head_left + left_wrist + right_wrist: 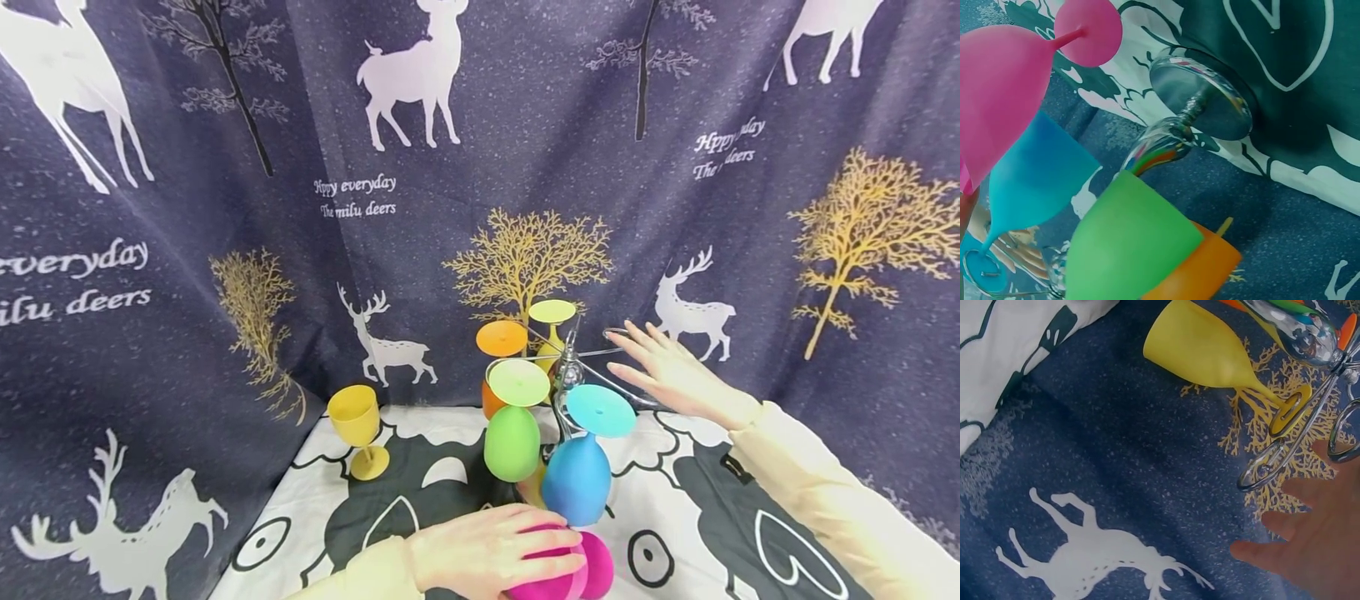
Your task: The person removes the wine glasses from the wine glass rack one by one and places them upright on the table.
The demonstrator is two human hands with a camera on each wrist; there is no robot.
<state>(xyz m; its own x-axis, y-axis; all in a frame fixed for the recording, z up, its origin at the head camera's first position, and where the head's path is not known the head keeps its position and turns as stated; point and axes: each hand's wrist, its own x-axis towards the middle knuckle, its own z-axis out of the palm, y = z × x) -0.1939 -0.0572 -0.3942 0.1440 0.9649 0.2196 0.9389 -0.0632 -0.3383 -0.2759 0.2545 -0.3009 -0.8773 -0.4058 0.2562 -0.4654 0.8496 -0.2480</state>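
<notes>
My left hand (491, 550) holds a pink goblet (551, 575) around its bowl, near the front of the table. In the left wrist view the pink goblet (1004, 94) points its round foot to the upper right. My right hand (675, 367), fingers spread, is beside the chrome stemware rack (572, 375), close to its looped arms (1260, 478); whether it touches them I cannot tell. From the rack hang a green goblet (513, 446), a blue goblet (577, 483), an orange goblet (501, 337) and a yellow goblet (552, 312), all upside down.
A yellow goblet (354, 414) stands upright at the table's back left. The rack's round chrome base (1210, 94) rests on a black-and-white cartoon tablecloth (637, 525). Behind and at the left hangs a dark curtain (495, 183) printed with deer and trees.
</notes>
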